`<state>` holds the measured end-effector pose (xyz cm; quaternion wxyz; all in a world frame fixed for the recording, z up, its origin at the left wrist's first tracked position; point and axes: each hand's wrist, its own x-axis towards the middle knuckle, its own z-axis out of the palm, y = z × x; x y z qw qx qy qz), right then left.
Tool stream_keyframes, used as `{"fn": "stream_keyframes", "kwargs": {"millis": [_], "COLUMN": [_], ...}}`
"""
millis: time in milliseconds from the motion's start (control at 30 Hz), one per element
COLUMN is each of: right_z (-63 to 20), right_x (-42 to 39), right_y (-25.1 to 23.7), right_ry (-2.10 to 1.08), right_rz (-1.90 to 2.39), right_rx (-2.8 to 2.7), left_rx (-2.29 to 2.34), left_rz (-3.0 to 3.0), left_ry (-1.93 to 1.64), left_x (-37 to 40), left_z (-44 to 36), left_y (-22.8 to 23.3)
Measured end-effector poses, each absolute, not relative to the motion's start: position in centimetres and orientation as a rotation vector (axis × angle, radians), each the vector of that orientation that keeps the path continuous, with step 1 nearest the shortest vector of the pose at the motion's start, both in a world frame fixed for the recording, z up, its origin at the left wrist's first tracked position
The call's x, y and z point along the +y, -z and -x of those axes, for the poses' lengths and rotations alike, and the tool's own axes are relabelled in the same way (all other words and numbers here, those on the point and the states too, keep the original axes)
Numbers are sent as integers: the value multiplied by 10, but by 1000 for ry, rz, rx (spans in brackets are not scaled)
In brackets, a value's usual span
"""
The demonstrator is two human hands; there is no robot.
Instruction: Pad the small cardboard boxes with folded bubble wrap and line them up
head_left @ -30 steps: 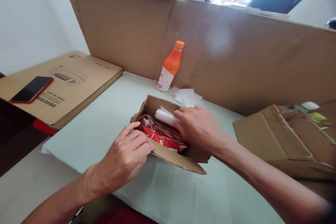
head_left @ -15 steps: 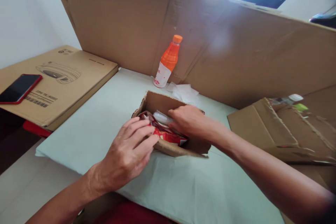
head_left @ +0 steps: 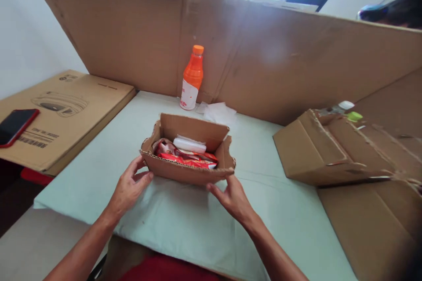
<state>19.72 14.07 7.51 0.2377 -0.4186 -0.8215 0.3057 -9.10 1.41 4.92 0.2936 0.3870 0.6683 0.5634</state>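
Right at the near edge of the pale green tabletop [head_left: 138,118] sits a small open cardboard box [head_left: 187,171], stuffed with red snack packets [head_left: 187,159] and a white wrapped roll [head_left: 189,145]. Left hand [head_left: 129,186] is spread loosely, fingertips touching the box's front-left corner; right hand [head_left: 232,197] is open too, fingers up against the front-right corner. Neither pinches anything. My guess is it's light, with thin, ragged walls that would buckle if squeezed, so cupping both lower corners or sliding fingers underneath looks safest. An orange bottle [head_left: 191,77] stands well behind.
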Motion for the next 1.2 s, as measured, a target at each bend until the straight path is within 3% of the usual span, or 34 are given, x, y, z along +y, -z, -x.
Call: {"fn": "stream_keyframes", "kwargs": {"millis": [167, 467, 667, 833, 1000, 1200], "right_z": [-190, -341, -382, -380, -389, -422], "right_x": [158, 57, 43, 70, 51, 5], "right_y": [-83, -50, -44, -37, -23, -18], "right_ry": [-827, -454, -704, -794, -640, -307], "right_rz": [1177, 1635, 1553, 1316, 1387, 1662], "right_rx": [-2149, -1744, -1698, -1715, -1636, -1156], "left_rx": [1742, 1340, 1600, 1505, 1394, 1080], "left_rz": [-999, -1272, -1464, -1275, -1167, -1365], "left_ry": [-1562, -1261, -1166, -1089, -1133, -1031], "left_x": [49, 83, 79, 73, 86, 111], "left_z": [76, -23, -32, -42, -79, -184], "left_y": [-67, -63, -53, -48, -40, -22]}}
